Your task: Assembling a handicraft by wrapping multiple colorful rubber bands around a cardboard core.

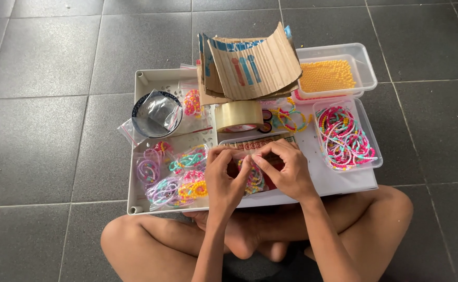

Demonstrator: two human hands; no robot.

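Observation:
My left hand [225, 176] and my right hand [285, 168] meet over the front of a white tray [136, 156]. Together they pinch a small clear bag of colourful bead bracelets [254, 180]. The fingertips touch at the bag's top edge. Under the hands lies a flat printed package [257, 142]. Several more bagged bracelets [174, 175] lie on the tray to the left of my left hand.
A tape roll [238, 115] and folded cardboard [252, 65] sit behind the hands. A clear tub of yellow beads [327, 75] and a tub of bracelets [344, 137] stand at the right. A dark bowl [157, 114] holds plastic bags. My crossed legs [135, 240] rest on grey floor tiles.

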